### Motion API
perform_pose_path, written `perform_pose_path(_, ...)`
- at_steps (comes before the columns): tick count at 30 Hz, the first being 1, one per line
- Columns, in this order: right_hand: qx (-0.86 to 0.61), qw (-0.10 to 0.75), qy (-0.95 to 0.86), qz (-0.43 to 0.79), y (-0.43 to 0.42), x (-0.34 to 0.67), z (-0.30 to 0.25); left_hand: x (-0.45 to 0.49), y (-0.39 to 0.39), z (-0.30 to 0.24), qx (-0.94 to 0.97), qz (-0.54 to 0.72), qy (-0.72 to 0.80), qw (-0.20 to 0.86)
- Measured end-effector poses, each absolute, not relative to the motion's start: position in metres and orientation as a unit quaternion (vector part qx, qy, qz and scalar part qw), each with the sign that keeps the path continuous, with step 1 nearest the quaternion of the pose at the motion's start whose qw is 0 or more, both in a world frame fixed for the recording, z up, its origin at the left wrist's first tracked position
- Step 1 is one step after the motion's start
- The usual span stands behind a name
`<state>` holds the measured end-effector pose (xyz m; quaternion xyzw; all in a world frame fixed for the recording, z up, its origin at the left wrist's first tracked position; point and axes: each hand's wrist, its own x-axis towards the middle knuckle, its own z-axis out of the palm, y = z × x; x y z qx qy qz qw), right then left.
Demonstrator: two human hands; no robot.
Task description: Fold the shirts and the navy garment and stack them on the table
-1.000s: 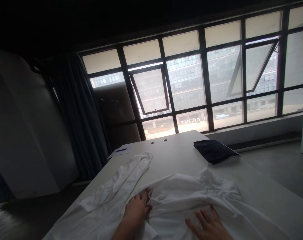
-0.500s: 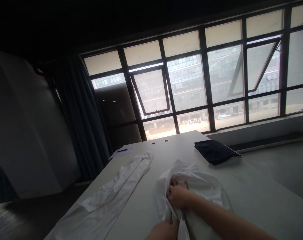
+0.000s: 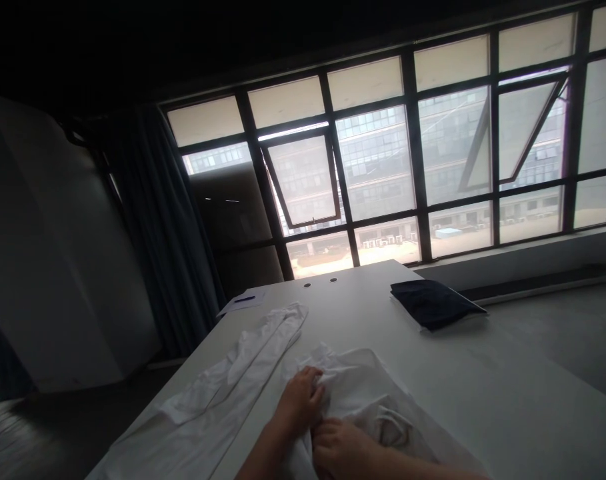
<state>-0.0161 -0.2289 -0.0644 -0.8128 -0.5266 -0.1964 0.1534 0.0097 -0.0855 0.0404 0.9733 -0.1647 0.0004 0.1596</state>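
- I have my left hand (image 3: 300,402) and right hand (image 3: 340,448) together at the bottom centre, fingers curled closed, both gripping the bunched white cloth (image 3: 357,387).
- The cloth lies crumpled in loose folds on the near edge of the white table (image 3: 363,300), just below my hands, with a looped fold at lower centre.
- Open tabletop runs to the right of it, up to the table's right edge.
- A long white garment (image 3: 233,380) lies just left, apart from the cloth, near the table's left edge.
- Farther up sit a folded navy cloth (image 3: 435,304), upper right of the cloth, and a sheet of paper (image 3: 231,308) with a pen (image 3: 245,299) at the far left corner.
- A large window (image 3: 375,167) fills the upper frame.
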Motion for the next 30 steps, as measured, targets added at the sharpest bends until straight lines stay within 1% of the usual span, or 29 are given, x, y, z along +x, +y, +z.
perform_pose_path(2, -0.796, 0.117, -0.544, -0.237, -0.228, -0.019, -0.084, 0.014, -0.087, 0.020, 0.976, -0.010, -0.162, 0.144)
perform_pose_path(3, -0.802, 0.113, -0.526, -0.260, -0.232, -0.021, -0.093, 0.017, -0.085, 0.012, 0.979, -0.016, -0.156, 0.129)
perform_pose_path(5, -0.835, 0.132, -0.452, -0.284, -0.251, -0.028, -0.105, 0.024, -0.077, 0.000, 0.986, -0.022, -0.135, 0.094)
perform_pose_path(6, -0.854, 0.146, -0.416, -0.275, -0.265, -0.033, -0.107, 0.028, -0.071, -0.003, 0.989, -0.021, -0.121, 0.079)
perform_pose_path(8, -0.891, 0.180, -0.363, -0.207, -0.296, -0.046, -0.102, 0.035, -0.060, -0.006, 0.994, -0.013, -0.090, 0.059)
perform_pose_path(11, -0.917, 0.225, -0.317, -0.092, -0.341, -0.069, -0.072, 0.039, -0.048, -0.009, 0.997, 0.008, -0.056, 0.043)
perform_pose_path(14, -0.938, 0.229, -0.247, -0.083, -0.377, -0.086, -0.031, 0.034, -0.047, -0.016, 0.998, 0.050, -0.025, 0.025)
perform_pose_path(16, -0.960, 0.203, -0.169, -0.089, -0.397, -0.087, -0.009, 0.028, -0.049, -0.021, 0.997, 0.077, -0.003, 0.008)
perform_pose_path(17, -0.973, 0.183, -0.121, -0.072, -0.406, -0.084, -0.001, 0.025, -0.050, -0.023, 0.996, 0.085, 0.007, -0.003)
perform_pose_path(20, -0.991, 0.124, -0.035, 0.027, -0.429, -0.068, 0.015, 0.015, -0.054, -0.023, 0.995, 0.084, 0.029, -0.039)
perform_pose_path(23, -0.985, 0.101, -0.082, 0.111, -0.444, -0.048, 0.031, 0.005, -0.060, -0.017, 0.994, 0.076, 0.041, -0.068)
perform_pose_path(27, -0.960, 0.106, -0.121, 0.229, -0.445, -0.009, 0.064, -0.012, -0.074, -0.008, 0.992, 0.055, 0.052, -0.102)
perform_pose_path(30, -0.957, 0.125, -0.137, 0.225, -0.430, 0.033, 0.092, -0.020, -0.084, -0.006, 0.990, 0.036, 0.071, -0.112)
